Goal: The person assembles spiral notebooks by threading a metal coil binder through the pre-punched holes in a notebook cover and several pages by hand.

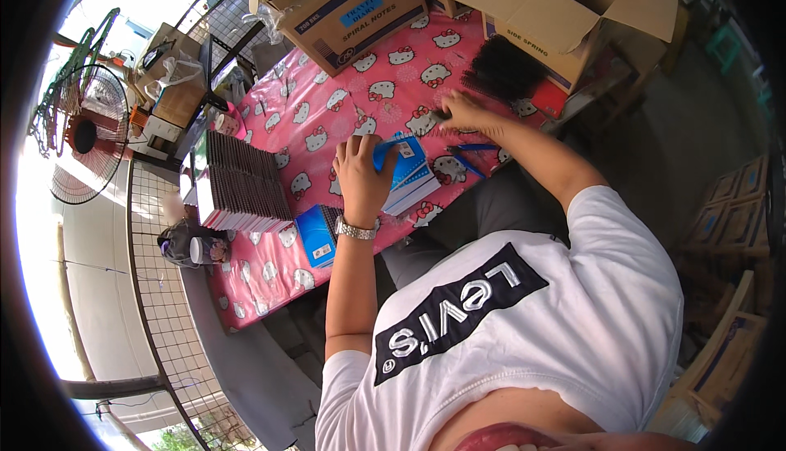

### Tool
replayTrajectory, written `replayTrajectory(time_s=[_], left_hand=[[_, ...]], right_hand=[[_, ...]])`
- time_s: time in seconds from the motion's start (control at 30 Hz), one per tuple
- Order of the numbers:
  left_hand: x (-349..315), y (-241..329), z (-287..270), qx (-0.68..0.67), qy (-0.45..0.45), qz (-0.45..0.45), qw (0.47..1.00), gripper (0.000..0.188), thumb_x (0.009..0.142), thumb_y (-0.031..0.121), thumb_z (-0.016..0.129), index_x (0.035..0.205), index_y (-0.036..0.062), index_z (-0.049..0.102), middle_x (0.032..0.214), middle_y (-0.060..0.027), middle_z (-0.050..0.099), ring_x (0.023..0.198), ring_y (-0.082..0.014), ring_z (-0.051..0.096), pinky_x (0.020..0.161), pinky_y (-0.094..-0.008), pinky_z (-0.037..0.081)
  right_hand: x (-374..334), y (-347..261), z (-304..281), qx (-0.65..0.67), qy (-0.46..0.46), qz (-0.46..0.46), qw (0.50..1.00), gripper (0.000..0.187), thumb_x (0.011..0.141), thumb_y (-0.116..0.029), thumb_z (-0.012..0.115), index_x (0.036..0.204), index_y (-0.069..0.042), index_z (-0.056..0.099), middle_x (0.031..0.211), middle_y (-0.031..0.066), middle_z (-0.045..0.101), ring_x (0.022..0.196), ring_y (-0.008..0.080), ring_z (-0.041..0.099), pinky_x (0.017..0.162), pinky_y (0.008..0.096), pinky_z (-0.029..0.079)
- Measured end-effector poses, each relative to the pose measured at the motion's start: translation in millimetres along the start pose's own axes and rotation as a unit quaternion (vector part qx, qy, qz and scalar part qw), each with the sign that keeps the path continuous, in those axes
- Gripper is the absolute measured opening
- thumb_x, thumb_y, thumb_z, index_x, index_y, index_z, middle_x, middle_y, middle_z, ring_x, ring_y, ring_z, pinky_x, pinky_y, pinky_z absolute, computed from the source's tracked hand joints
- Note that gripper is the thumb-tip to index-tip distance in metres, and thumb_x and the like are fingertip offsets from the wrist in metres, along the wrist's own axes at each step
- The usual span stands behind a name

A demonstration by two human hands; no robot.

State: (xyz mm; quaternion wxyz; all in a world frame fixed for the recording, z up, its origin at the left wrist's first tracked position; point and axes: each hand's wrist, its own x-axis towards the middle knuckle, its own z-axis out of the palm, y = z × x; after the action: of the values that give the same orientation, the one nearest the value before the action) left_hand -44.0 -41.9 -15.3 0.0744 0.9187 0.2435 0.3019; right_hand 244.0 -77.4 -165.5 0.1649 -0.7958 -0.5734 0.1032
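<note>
My left hand [363,176], with a metal-band watch at the wrist, grips the edge of a blue-covered notebook [412,149] on top of a stack of notebooks [413,192]. To its right, my right hand [468,113] is closed, its fingers pinched at a thin dark spiral coil [426,132]. The coil stretches from the notebook's far edge to beneath my right wrist. The exact grip of the fingertips is too small to make out. Blue pens or similar slim blue tools [468,164] lie beside the stack, near my right forearm.
A pink patterned cloth [327,99] covers the table. Spiral-bound notebooks [241,181] stand in a long row at left, with a blue notebook [315,236] nearby. Black coils [508,70] lie before an open carton [544,21]. Another carton [356,17] stands behind; a fan [86,135] is far left.
</note>
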Motion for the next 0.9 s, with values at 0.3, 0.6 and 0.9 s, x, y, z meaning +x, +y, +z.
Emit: replayTrajectory(time_s=[0.3,0.6,0.9], left_hand=[[-10,-2,-6,0.025,0.004,-0.006,1.0,0.028,0.083,0.024,0.075,0.102,0.0062,0.064,0.1,-0.0115,0.063,0.098,-0.0344,0.055,0.085,-0.0453,0.044],[-8,-2,-4,0.029,0.01,0.006,1.0,0.026,0.083,0.026,0.073,0.102,0.0106,0.063,0.1,-0.0081,0.063,0.097,-0.032,0.056,0.085,-0.045,0.044],[-20,-8,-9,-0.005,0.016,0.002,1.0,0.026,0.081,0.019,0.074,0.103,0.0091,0.064,0.102,-0.0102,0.062,0.1,-0.034,0.055,0.088,-0.0456,0.045]], right_hand=[[-47,-159,-173,-0.038,-0.238,-0.262,0.935,0.049,0.089,-0.05,0.063,0.09,-0.002,0.073,0.101,0.0132,0.07,0.103,0.028,0.064,0.089,0.0423,0.049],[-81,-156,-141,0.069,-0.001,-0.191,0.979,0.03,0.08,-0.029,0.074,0.093,-0.006,0.061,0.093,0.0093,0.065,0.1,0.0283,0.062,0.085,0.0423,0.049],[-45,-129,-126,0.321,-0.158,-0.279,0.891,0.033,0.089,-0.032,0.061,0.091,0.0,0.066,0.089,0.0176,0.07,0.084,0.03,0.068,0.078,0.0388,0.054]])
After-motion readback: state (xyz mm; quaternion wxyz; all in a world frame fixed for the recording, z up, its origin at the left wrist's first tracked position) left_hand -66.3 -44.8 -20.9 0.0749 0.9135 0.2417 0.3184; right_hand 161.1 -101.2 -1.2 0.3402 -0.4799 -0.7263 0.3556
